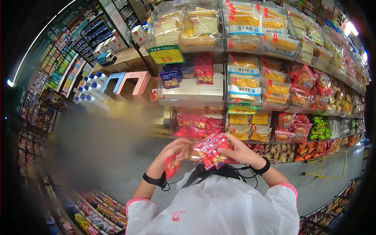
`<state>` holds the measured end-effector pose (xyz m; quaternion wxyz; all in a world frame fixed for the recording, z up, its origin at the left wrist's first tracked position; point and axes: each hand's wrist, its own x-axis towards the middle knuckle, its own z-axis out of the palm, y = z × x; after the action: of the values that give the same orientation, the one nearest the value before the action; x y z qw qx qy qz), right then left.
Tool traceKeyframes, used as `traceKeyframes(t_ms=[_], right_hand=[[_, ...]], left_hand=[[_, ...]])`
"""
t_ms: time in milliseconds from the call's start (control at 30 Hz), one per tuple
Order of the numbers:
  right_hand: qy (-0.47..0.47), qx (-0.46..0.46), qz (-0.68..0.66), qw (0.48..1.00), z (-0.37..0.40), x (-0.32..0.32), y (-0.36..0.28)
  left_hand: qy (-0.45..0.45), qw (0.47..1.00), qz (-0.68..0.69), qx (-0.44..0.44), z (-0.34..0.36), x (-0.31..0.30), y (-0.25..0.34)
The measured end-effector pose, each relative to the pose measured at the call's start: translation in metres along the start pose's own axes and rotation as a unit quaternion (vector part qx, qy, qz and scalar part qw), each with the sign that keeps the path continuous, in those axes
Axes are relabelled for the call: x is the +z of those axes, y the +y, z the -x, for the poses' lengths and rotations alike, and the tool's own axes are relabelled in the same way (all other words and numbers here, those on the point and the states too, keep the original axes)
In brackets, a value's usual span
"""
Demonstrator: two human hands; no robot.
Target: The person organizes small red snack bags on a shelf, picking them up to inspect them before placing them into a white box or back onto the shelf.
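My left hand [175, 150] is closed on a small red snack packet [171, 166] that hangs below its fingers. My right hand [239, 150] grips a fanned bunch of similar red packets [211, 150] with round snacks showing through the clear fronts. Both hands are held close together in front of the shelf, just below a clear bin of the same red packets [196, 124]. Each wrist carries a black band, and the sleeves are white with pink cuffs.
Clear shelf bins hold bread packs [184, 27], orange-yellow cake packs [244, 84] and red snack bags [309, 84]. A green and yellow price tag [166, 54] reads 9.9. Pink and blue stools [125, 83] and blue-capped bottles [89, 88] stand to the left. A blurred patch covers the left aisle.
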<state>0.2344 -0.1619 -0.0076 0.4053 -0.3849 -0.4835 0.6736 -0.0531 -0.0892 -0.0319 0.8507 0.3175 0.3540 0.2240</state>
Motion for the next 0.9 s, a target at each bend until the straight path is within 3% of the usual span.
traceKeyframes(t_ms=[100,133,233,267,367,533,633,733,800,900], right_hand=[[-0.044,0.004,0.072,0.996,0.008,0.002,-0.013],[-0.047,0.001,0.129,0.991,0.010,0.000,-0.011],[-0.031,0.012,0.232,0.972,0.016,-0.004,-0.013],[-0.033,-0.012,0.105,0.994,0.014,-0.008,-0.003],[0.108,-0.076,-0.039,0.990,0.019,-0.008,-0.006],[0.186,-0.129,-0.145,0.963,0.029,-0.002,0.002],[0.208,-0.139,-0.208,0.946,0.038,0.000,0.003],[0.253,-0.130,-0.290,0.914,0.053,0.001,-0.011],[0.228,-0.109,-0.362,0.897,0.059,0.002,-0.011],[0.201,-0.084,-0.417,0.883,0.064,0.018,-0.016]], left_hand=[[-0.078,0.996,0.017,-0.043,-0.008,0.019,0.000],[-0.062,0.994,-0.085,-0.032,-0.008,0.025,-0.002],[-0.044,0.979,-0.198,-0.033,-0.001,0.053,-0.005],[-0.036,0.979,-0.198,-0.031,0.000,0.055,-0.007],[-0.036,0.977,-0.206,-0.033,0.002,0.061,-0.012],[-0.072,0.957,-0.282,-0.012,0.006,0.088,-0.017],[-0.085,0.961,-0.264,0.010,-0.003,0.089,-0.030],[-0.049,0.965,-0.244,0.088,-0.002,0.105,-0.032],[-0.023,0.961,-0.250,0.114,0.001,0.115,-0.030],[-0.067,0.958,-0.244,0.137,-0.008,0.115,-0.040]])
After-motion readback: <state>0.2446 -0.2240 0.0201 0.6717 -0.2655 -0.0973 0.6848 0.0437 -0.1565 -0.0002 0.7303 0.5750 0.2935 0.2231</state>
